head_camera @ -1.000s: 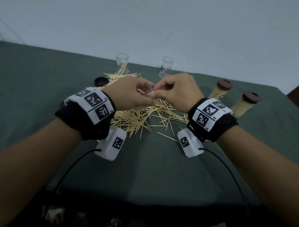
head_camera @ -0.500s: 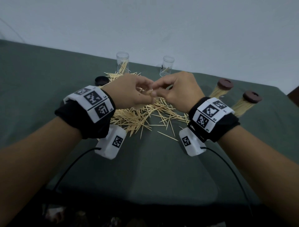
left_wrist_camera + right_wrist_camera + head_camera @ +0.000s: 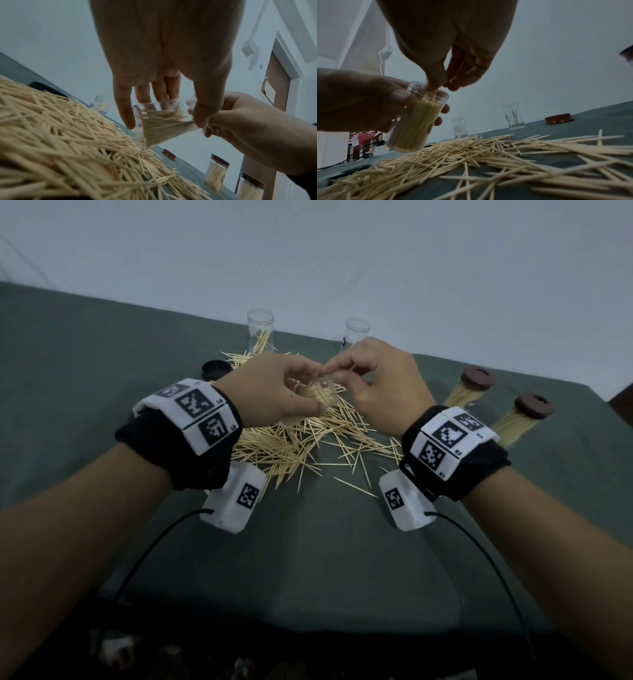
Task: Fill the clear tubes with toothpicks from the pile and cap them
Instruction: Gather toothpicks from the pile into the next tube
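Curled fingers (image 3: 444, 108) of the left hand (image 3: 274, 392) are wrapped round a clear tube (image 3: 414, 119), which is held tilted just above the toothpick pile (image 3: 308, 443) and is packed nearly full of toothpicks. At the tube's open mouth the thumb and forefinger of the right hand (image 3: 387, 385) are pinched together, fingertips (image 3: 435, 83) touching the toothpick ends that stand at the rim; whether a single toothpick is gripped between them cannot be told.

Beyond the pile, toward the wall, two open tubes are seen standing upright: one (image 3: 261, 337) with several toothpicks inside, the other (image 3: 356, 335) partly hidden behind the right hand. A dark cap (image 3: 215, 368) lies left of the pile's far edge, and a brown cap (image 3: 559, 118) is seen lying flat on the cloth in the right wrist view. Right of the pile, well apart from it, two filled tubes with brown caps (image 3: 478, 378) (image 3: 534, 405) are placed. Bare green tablecloth (image 3: 325, 559) is left open on the near side of the pile, between the forearms, up to the table's front edge.

Compared with a second ago, both hands are raised slightly above the pile, and the tube's mouth, then covered by the fingers, is now exposed in the head view.
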Demonstrator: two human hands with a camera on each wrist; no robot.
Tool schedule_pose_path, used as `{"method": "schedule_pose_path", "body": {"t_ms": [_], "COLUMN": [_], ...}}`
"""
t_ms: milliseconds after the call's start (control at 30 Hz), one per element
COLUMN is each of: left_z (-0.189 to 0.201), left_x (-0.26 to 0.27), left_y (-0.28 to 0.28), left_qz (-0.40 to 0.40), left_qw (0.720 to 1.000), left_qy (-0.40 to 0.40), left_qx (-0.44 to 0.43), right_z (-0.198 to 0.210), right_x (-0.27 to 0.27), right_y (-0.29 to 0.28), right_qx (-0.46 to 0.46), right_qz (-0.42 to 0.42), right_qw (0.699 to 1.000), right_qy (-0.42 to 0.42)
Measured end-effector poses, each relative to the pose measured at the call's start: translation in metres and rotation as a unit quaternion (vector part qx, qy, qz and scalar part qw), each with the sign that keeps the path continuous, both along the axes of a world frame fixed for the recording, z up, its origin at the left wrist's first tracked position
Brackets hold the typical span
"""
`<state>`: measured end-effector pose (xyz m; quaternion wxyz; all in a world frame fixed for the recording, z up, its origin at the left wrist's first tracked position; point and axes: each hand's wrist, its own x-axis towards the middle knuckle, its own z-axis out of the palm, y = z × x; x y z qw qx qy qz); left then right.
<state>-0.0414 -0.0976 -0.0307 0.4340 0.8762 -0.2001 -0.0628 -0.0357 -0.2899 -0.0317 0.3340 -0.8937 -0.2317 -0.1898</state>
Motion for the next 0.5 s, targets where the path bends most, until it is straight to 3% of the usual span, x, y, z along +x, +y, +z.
{"method": "schedule_pose_path", "body": {"t_ms": [233,500], "left_z": [-0.0015,-0.0047], "left_x": [0.0044,0.0074], "left_y": [0.0042,0.0062], "left_qz": [0.005,0.01], "left_qw": [1.0,0.999], "left_qy": [-0.017,-0.04], "left_qx": [-0.023,-0.006], "right_z": [0.0005,0.0021], "right_x": [0.001,-0.0002], "right_y": [-0.0049,-0.0056], "right_qx": [-0.154,-0.122], "right_qz": [0.003,0.003], "right_qw": [0.988,0.992], "right_qy": [0.02,0.028]}}
